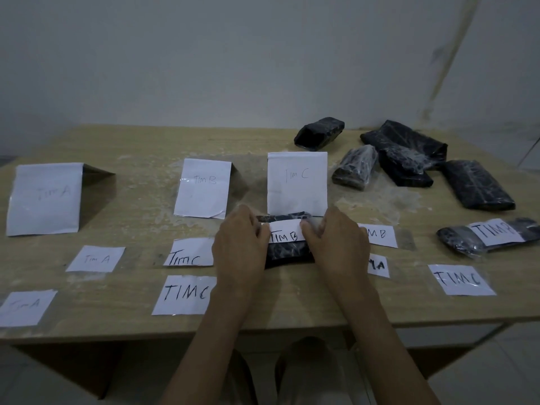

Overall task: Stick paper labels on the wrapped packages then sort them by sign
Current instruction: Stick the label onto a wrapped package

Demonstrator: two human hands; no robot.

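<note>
As things lie, the work looks early. 1 package is labelled, a 2nd is being labelled, and nothing sits at a sign yet.

At 10 o'clock on the tabletop (140, 325) stands the folded "Tim A" sign (43, 197). A loose "Tim A" label (95, 258) lies in front of it, and a fainter "Tim A" slip (26, 306) lies at 8 o'clock. Near 12 o'clock stands the "Tim B" sign (203, 187). Before it lie 2 loose slips, the "Tim C" label (190, 252) and the bolder "TIM C" label (185, 295). Just right of that sign stands the "Tim C" sign (296, 182).

Directly in front of that sign, the left hand (239, 247) and right hand (339, 247) grasp the black wrapped package (287, 252) by its ends. Their fingers (311, 229) curl onto it and press down the ends of the "TIM B" strip (285, 233) across its top.

Right of the hands, 2 half-hidden slips show only "M B" (381, 235) and "MA" (378, 266). At 4 o'clock lies another "TIM C" slip (460, 279). At 3 o'clock rests the labelled package (458, 241). Its paper reads "TIM" plus a letter cut by the frame edge, probably B. Between 1 and 2 o'clock, 5 bare black packages (479, 185) lie in a loose group.

Still to do, I judge: finish this strip, label those 5, then sort all 7.
</note>
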